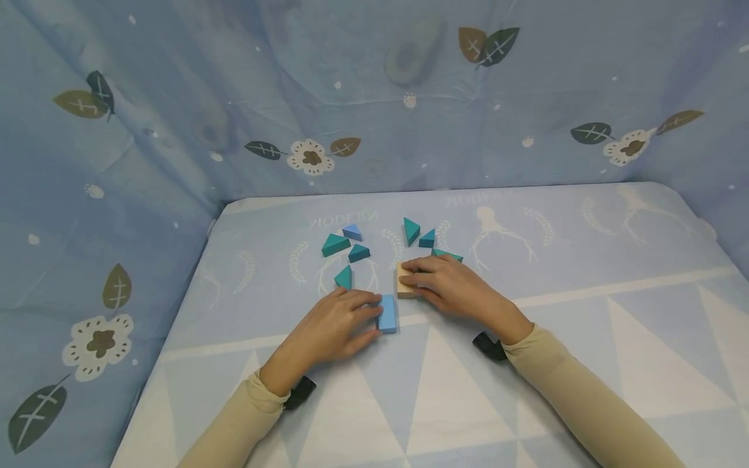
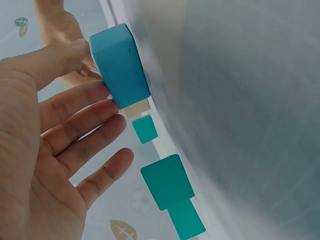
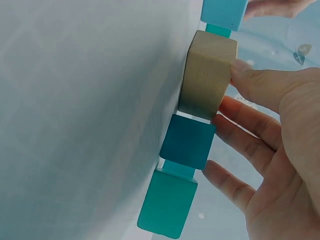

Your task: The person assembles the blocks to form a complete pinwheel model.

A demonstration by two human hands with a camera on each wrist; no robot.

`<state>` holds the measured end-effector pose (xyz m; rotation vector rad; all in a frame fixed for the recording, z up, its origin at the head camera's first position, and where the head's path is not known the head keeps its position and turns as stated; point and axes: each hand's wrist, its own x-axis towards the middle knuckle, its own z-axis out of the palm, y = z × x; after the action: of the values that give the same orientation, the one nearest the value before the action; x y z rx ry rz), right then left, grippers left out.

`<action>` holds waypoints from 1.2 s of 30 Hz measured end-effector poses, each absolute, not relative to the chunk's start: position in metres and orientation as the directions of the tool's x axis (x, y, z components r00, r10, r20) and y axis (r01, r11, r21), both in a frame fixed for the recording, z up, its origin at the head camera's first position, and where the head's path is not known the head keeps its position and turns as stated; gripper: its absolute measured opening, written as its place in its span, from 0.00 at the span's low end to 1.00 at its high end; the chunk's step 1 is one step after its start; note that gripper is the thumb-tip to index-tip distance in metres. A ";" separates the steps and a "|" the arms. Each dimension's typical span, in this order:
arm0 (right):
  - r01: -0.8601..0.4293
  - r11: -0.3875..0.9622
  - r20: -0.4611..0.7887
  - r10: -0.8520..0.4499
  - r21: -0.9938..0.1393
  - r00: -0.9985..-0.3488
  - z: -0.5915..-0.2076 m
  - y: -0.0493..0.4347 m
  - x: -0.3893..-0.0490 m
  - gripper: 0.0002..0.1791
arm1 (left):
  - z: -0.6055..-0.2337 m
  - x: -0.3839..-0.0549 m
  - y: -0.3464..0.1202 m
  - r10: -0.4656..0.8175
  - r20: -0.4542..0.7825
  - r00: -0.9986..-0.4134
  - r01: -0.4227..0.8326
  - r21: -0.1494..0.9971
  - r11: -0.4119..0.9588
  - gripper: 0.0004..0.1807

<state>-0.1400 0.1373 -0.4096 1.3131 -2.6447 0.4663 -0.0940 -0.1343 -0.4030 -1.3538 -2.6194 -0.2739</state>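
Note:
My left hand (image 1: 336, 323) pinches a light blue rectangular block (image 1: 387, 314) between thumb and fingertips on the tabletop. In the left wrist view, the thumb meets one end of the blue block (image 2: 120, 65) and a fingertip the other, with the remaining fingers spread beside it. A little farther back, my right hand (image 1: 453, 286) grips a plain wooden block (image 1: 404, 290) from its right side. The right wrist view has thumb and fingers at opposite ends of this wooden block (image 3: 207, 75). The two blocks stand close together, the wooden one behind and to the right.
Left of centre lie several triangular blocks, among them a green one (image 1: 335, 244), a blue one (image 1: 352, 232) and a teal one (image 1: 359, 253). Another green triangle (image 1: 411, 231) and a teal one (image 1: 427, 239) lie behind my right hand. Patterned curtains (image 1: 374, 97) border the table.

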 end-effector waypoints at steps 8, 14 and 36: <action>-0.822 0.546 0.286 -0.771 -0.161 -0.569 -0.410 0.137 -0.139 0.18 | -0.403 -0.092 -0.133 0.799 0.243 -0.550 0.830 0.054 0.555 0.21; -0.831 0.540 0.296 -0.778 -0.135 -0.554 -0.410 0.136 -0.138 0.19 | -0.404 -0.090 -0.131 0.814 0.246 -0.526 0.842 0.018 0.539 0.21; -0.834 0.533 0.266 -0.792 -0.139 -0.550 -0.414 0.135 -0.136 0.20 | -0.407 -0.089 -0.125 0.816 0.225 -0.533 0.839 0.014 0.544 0.20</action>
<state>-0.1363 0.1351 -0.4137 1.3908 -2.5983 0.3744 -0.0885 -0.1250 -0.4072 -1.4035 -2.5873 -0.1792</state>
